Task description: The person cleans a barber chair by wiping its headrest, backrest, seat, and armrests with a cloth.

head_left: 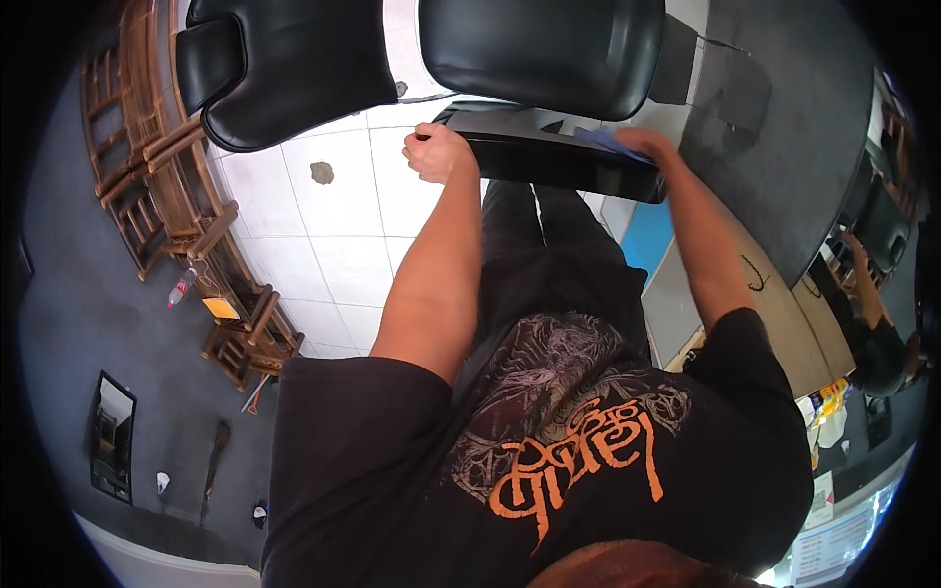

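My left hand [441, 155] is closed at the left end of a long, glossy black panel [564, 162], its fingers curled at the edge. What the panel belongs to I cannot make out. My right hand [647, 145] has a blue cloth [610, 139] under its fingers, pressed on the upper side near the panel's right end. Part of the cloth is covered by that hand. The panel lies across in front of my legs, just below a black padded chair seat [544, 49].
Another black padded chair part [304, 69] is at the upper left. Wooden chairs [191, 225] stand along the left wall, with a plastic bottle [181, 287] on them. A wooden counter [774, 284] and a mirror [872, 255] are on my right. White tiles [338, 220] cover the floor.
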A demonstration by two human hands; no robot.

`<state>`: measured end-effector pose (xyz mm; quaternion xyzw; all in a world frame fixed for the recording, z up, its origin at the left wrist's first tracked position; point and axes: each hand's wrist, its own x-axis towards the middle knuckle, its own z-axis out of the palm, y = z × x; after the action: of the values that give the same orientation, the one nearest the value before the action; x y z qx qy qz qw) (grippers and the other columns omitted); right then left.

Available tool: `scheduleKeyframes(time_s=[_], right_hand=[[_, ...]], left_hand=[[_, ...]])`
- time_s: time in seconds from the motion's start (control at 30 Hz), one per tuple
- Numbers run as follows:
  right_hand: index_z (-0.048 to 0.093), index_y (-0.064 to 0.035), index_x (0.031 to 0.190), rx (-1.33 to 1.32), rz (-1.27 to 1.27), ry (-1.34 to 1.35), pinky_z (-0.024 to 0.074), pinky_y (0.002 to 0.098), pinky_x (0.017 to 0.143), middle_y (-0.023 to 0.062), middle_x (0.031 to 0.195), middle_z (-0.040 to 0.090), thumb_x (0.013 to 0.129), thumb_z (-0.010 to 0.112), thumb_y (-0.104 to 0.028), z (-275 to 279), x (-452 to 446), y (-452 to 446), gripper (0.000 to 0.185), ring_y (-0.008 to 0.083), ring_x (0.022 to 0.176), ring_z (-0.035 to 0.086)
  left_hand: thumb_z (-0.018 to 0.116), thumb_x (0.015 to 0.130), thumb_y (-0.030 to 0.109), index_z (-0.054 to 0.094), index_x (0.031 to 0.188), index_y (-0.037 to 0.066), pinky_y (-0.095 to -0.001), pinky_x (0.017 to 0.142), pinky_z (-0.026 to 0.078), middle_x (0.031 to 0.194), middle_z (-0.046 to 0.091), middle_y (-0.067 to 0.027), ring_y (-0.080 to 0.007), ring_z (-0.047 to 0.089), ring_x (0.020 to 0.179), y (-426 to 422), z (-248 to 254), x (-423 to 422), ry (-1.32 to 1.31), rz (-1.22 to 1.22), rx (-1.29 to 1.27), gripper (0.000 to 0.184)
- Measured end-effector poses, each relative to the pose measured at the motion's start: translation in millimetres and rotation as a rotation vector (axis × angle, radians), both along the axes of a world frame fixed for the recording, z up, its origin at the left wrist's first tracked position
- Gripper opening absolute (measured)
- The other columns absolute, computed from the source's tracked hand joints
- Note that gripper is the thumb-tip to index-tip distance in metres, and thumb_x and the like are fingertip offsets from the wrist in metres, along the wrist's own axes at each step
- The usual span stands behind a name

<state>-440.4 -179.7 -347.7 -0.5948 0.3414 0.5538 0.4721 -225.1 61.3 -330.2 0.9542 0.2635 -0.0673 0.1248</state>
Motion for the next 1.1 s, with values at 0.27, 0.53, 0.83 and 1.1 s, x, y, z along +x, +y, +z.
scheduleKeyframes(time_s=[0.27,0.53,0.83,1.1], right_hand=[[0.073,0.0001,0.126,-0.332,-0.006,-0.396,0.0486,0.0496,0.107,0.0267,0.133,0.068,0.105,0.042,-0.052,-27,123,115,0.064,0.0447,0.126,0.063],[0.075,-0.0041,0.105,-0.585,-0.142,-0.384,0.0523,0.0528,0.097,0.0211,0.113,0.075,0.108,0.043,-0.046,71,-21,54,0.052,0.0420,0.113,0.068],[0.056,0.0047,0.145,-1.250,-0.924,-0.757,0.0397,0.0446,0.115,0.0258,0.145,0.059,0.109,0.050,-0.028,57,-128,129,0.048,0.0395,0.135,0.057],[0.068,-0.0026,0.131,-0.285,-1.931,-0.201,0.0525,0.0403,0.102,0.0152,0.129,0.072,0.105,0.053,-0.048,-55,-187,51,0.054,0.0291,0.119,0.069]], left_hand=[[0.045,0.099,0.032,0.073,0.099,0.004,-0.0533,0.086,0.054,0.108,0.072,-0.0134,-0.0371,0.070,0.096,6,-13,2,0.028,0.031,-0.021,0.039],[0.046,0.100,0.032,0.072,0.098,0.005,-0.0511,0.088,0.054,0.108,0.072,-0.0120,-0.0342,0.069,0.098,8,-16,3,0.044,0.061,-0.039,0.038],[0.044,0.102,0.031,0.072,0.099,0.005,-0.0506,0.090,0.052,0.107,0.071,-0.0109,-0.0338,0.069,0.098,5,-14,1,0.029,0.060,-0.024,0.039],[0.042,0.103,0.029,0.073,0.099,0.005,-0.0508,0.088,0.054,0.107,0.073,-0.0113,-0.0342,0.070,0.099,4,-14,2,0.028,0.054,0.013,0.039]])
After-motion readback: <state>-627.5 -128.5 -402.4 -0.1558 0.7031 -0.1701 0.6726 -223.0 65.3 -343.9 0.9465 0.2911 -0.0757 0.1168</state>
